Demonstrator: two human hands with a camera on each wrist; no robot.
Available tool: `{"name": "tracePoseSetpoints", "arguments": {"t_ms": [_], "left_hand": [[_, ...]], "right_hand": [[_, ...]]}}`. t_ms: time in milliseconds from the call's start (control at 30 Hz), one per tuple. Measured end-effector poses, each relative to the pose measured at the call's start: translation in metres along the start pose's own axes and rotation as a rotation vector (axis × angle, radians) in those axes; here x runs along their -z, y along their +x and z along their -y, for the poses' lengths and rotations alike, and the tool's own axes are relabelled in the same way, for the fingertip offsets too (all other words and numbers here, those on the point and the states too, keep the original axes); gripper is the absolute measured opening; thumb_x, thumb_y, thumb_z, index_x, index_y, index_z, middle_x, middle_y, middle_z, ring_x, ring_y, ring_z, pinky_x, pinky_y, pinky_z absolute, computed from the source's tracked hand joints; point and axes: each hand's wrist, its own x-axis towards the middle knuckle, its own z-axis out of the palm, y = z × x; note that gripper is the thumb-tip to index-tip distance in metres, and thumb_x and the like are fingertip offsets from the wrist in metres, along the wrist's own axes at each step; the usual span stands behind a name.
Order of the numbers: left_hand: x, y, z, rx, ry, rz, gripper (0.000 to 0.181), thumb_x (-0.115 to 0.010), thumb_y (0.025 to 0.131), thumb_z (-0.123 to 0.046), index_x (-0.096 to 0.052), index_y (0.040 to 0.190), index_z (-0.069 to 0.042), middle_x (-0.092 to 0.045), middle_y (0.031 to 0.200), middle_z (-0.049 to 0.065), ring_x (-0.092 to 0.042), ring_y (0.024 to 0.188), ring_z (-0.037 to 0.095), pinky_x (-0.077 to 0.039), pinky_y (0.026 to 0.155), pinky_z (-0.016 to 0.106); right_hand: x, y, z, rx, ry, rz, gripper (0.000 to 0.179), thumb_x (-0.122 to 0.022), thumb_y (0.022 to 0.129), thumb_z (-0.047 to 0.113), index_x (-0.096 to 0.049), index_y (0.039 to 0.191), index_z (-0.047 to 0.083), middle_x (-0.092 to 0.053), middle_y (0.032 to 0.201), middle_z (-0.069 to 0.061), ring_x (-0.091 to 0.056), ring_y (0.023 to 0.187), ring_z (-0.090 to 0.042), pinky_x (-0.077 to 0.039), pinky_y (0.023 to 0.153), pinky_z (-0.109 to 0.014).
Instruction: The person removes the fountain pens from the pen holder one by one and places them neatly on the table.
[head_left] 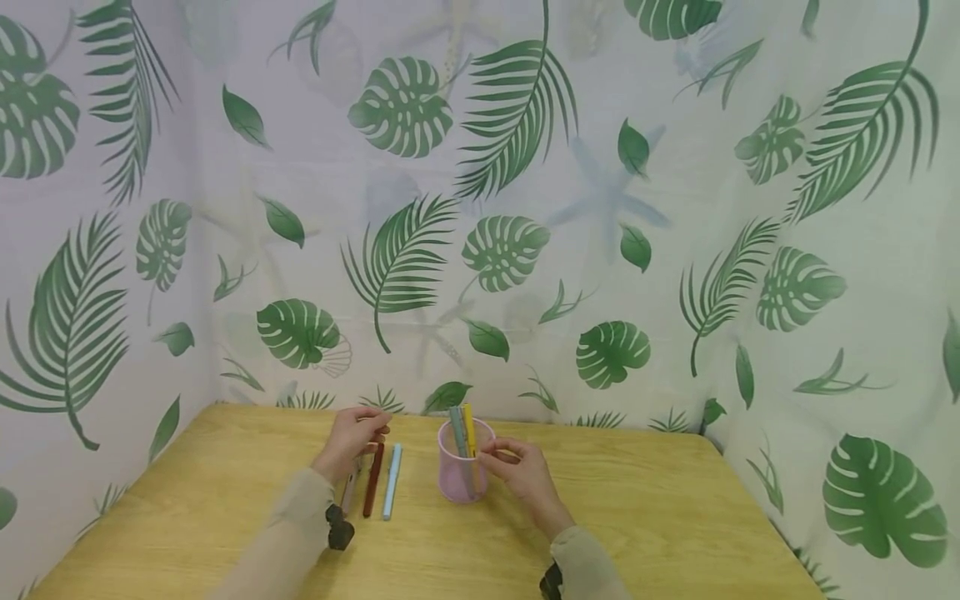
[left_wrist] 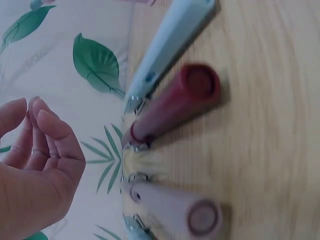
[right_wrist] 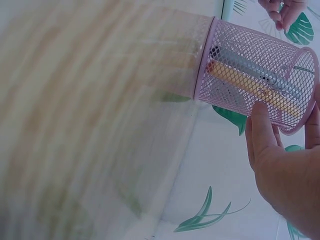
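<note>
My left hand hovers over the far ends of a row of pens, fingers bent loosely with the tips close together and nothing between them. On the table lie a greyish pen, a dark red pen and a light blue pen. Part of the greyish one is hidden by the left wrist in the head view. My right hand holds the right side of a pink mesh pen holder near its rim. Inside the upright holder stand a grey-green pen and a yellow pen.
The wooden table meets a leaf-patterned cloth at the back and sides. Each wrist carries a black device, such as the left one. A bit of another light teal pen shows low in the left wrist view.
</note>
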Motion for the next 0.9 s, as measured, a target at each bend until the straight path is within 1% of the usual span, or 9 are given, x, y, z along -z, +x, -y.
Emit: {"name": "tracePoseSetpoints", "arguments": {"t_ms": [100, 267, 367, 467, 567, 733, 833, 900], "left_hand": [[-0.009, 0.0, -0.002, -0.002, 0.0, 0.004, 0.03, -0.063, 0.097, -0.019, -0.064, 0.115, 0.005, -0.069, 0.081, 0.002, -0.063, 0.069, 0.011, -0.055, 0.069, 0.034], [-0.019, 0.003, -0.005, -0.003, -0.006, -0.01, 0.025, -0.063, 0.096, -0.02, -0.067, 0.107, 0.002, -0.069, 0.078, 0.001, -0.061, 0.067, 0.01, -0.052, 0.067, 0.034], [-0.024, 0.003, -0.008, -0.016, -0.011, -0.02, 0.025, -0.063, 0.096, -0.019, -0.067, 0.107, 0.003, -0.069, 0.079, 0.002, -0.06, 0.066, 0.01, -0.052, 0.065, 0.032], [-0.028, 0.003, -0.01, -0.03, -0.016, -0.018, 0.026, -0.063, 0.096, -0.018, -0.066, 0.11, 0.004, -0.07, 0.083, 0.008, -0.061, 0.066, 0.01, -0.052, 0.065, 0.03], [-0.032, 0.003, -0.011, -0.047, -0.039, 0.0, 0.028, -0.064, 0.096, -0.018, -0.066, 0.114, 0.004, -0.07, 0.086, 0.009, -0.061, 0.068, 0.01, -0.051, 0.063, 0.027], [-0.04, 0.004, -0.011, -0.093, -0.064, 0.043, 0.029, -0.067, 0.094, -0.02, -0.067, 0.112, 0.003, -0.071, 0.084, 0.007, -0.063, 0.069, 0.012, -0.052, 0.063, 0.025], [-0.045, 0.004, -0.012, -0.123, -0.047, 0.072, 0.029, -0.069, 0.092, -0.022, -0.069, 0.109, 0.001, -0.073, 0.089, 0.011, -0.066, 0.071, 0.013, -0.055, 0.065, 0.027], [-0.049, 0.004, -0.013, -0.146, -0.03, 0.093, 0.027, -0.07, 0.091, -0.023, -0.069, 0.108, -0.001, -0.073, 0.095, 0.017, -0.067, 0.075, 0.015, -0.056, 0.068, 0.03]], "right_hand": [[0.0, 0.0, -0.002, 0.008, 0.003, 0.002, 0.026, -0.073, 0.089, 0.012, -0.068, 0.107, -0.006, -0.06, 0.128, -0.022, -0.062, 0.117, -0.033, -0.055, 0.093, -0.038], [0.001, -0.001, -0.002, 0.009, -0.006, 0.005, 0.027, -0.073, 0.089, 0.014, -0.068, 0.108, -0.005, -0.059, 0.129, -0.022, -0.062, 0.117, -0.033, -0.054, 0.094, -0.039], [0.002, -0.002, 0.0, 0.011, -0.01, 0.011, 0.028, -0.073, 0.089, 0.015, -0.068, 0.108, -0.005, -0.059, 0.129, -0.022, -0.061, 0.118, -0.034, -0.054, 0.095, -0.039], [0.002, -0.002, 0.0, 0.012, -0.02, 0.011, 0.028, -0.073, 0.089, 0.016, -0.069, 0.108, -0.004, -0.059, 0.13, -0.022, -0.061, 0.119, -0.035, -0.054, 0.095, -0.039], [0.001, -0.002, -0.001, 0.017, -0.024, 0.008, 0.027, -0.074, 0.089, 0.016, -0.069, 0.106, -0.004, -0.059, 0.13, -0.022, -0.061, 0.119, -0.036, -0.055, 0.094, -0.039], [0.002, 0.0, -0.003, 0.011, -0.013, 0.012, 0.027, -0.074, 0.088, 0.017, -0.07, 0.105, -0.003, -0.056, 0.134, -0.023, -0.061, 0.118, -0.034, -0.055, 0.093, -0.037], [0.001, 0.0, -0.003, 0.01, -0.008, 0.011, 0.027, -0.074, 0.088, 0.017, -0.07, 0.105, -0.003, -0.056, 0.134, -0.023, -0.061, 0.118, -0.034, -0.055, 0.092, -0.037], [0.001, 0.0, -0.003, 0.014, -0.007, 0.01, 0.027, -0.074, 0.088, 0.016, -0.069, 0.105, -0.004, -0.057, 0.132, -0.023, -0.062, 0.118, -0.034, -0.055, 0.092, -0.037]]}}
